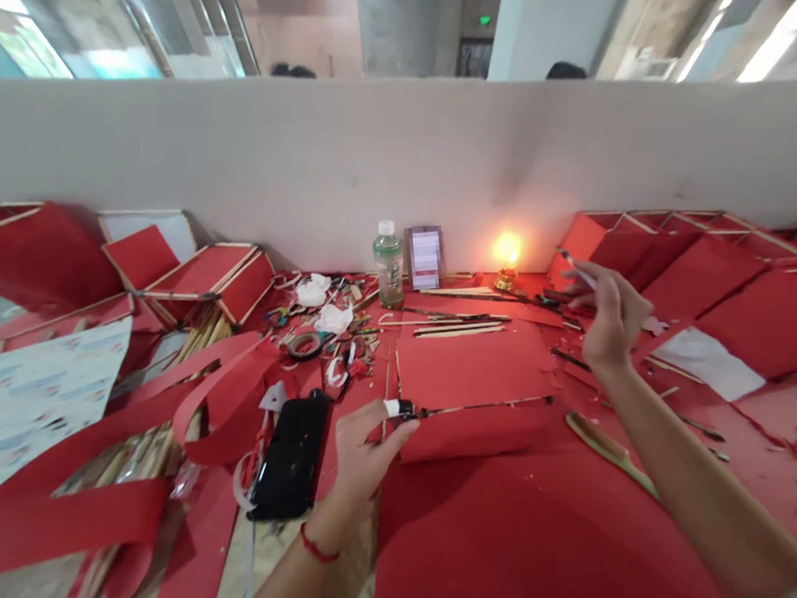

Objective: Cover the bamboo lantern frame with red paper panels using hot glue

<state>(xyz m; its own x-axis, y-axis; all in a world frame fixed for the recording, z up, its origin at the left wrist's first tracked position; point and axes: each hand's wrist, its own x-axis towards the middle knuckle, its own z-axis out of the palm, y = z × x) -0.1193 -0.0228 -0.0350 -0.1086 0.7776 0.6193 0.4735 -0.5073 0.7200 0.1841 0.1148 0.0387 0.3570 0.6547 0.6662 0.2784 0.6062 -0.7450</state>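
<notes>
My left hand (366, 446), with white tape on a fingertip, pinches the left end of a thin dark-tipped stick (488, 406). That stick lies across a red sheet (474, 367) on the table. Raised at the right, my right hand (609, 313) is closed around a slim pen-like tool (583, 273) whose dark tip points up and left. Just left of that tip, a small brass lamp (505, 277) burns with a bright flame (507, 248). More thin sticks (461, 329) rest behind the sheet.
A bottle (389, 267) and a propped phone (426, 257) stand by the partition (331, 165). Left are a black phone (290, 457), tape roll (305, 346), red strips and a red box frame (208, 277). Right are a comb (611, 448) and red panels (777, 317).
</notes>
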